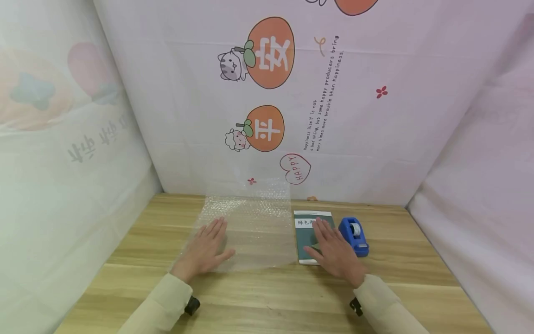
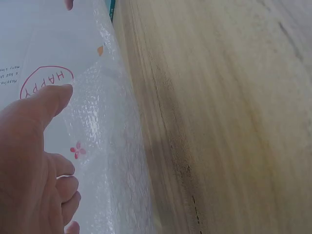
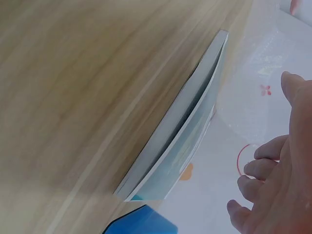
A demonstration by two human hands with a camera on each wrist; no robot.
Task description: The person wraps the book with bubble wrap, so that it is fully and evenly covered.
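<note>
A clear sheet of bubble wrap (image 1: 258,236) lies on the wooden table, its far end rising against the back cloth. My left hand (image 1: 206,248) is over the sheet's left side, fingers extended and thumb spread, holding nothing. To the right of the sheet lies a green and white book (image 1: 306,236), whose page edges show in the right wrist view. Over the book's right part is my right hand (image 1: 335,248), fingers straight, gripping nothing. It hides some of the cover. A blue tape dispenser (image 1: 354,236) with a roll of tape stands just right of that hand.
The wooden table (image 1: 267,301) ends at a printed white cloth (image 1: 354,116) hung along the back. More cloth hangs at the left side (image 1: 50,185) and the right side (image 1: 479,185). Each wrist wears a dark strap.
</note>
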